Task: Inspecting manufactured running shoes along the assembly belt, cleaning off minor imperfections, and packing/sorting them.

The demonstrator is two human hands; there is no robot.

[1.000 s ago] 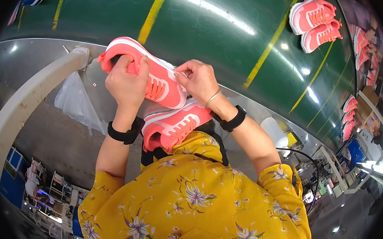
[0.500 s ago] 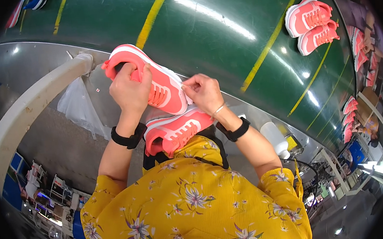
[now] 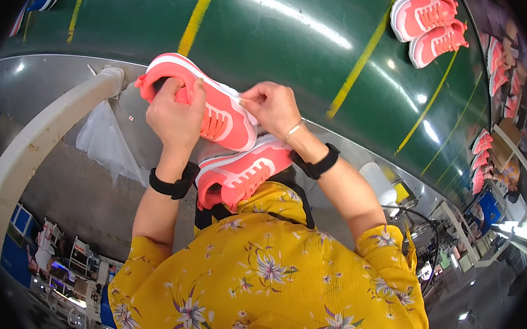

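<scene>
A coral-pink sneaker [image 3: 217,101] with a white sole is in my left hand [image 3: 175,119]. The fingers reach into its collar, and the thumb presses on the tongue side. My right hand [image 3: 272,107] is closed in a pinch at the white sole edge near the toe; whether a small thing sits between the fingertips I cannot make out. Below, close to my body, lies a matching coral sneaker [image 3: 246,173] with laces facing me, its toe partly under the held one. Black bands circle both my wrists.
Ahead runs a green conveyor belt [image 3: 286,53] with yellow lines. A coral sneaker pair [image 3: 430,24] stands on it at the right. To the left are a curved pale metal bar [image 3: 41,125] and a hanging clear plastic bag [image 3: 108,142]. A white bottle [image 3: 378,184] is by my right forearm.
My right hand has moved slightly up and left along the sole edge toward the belt. The held sneaker has shifted a little up and left. My left hand keeps its grip.
</scene>
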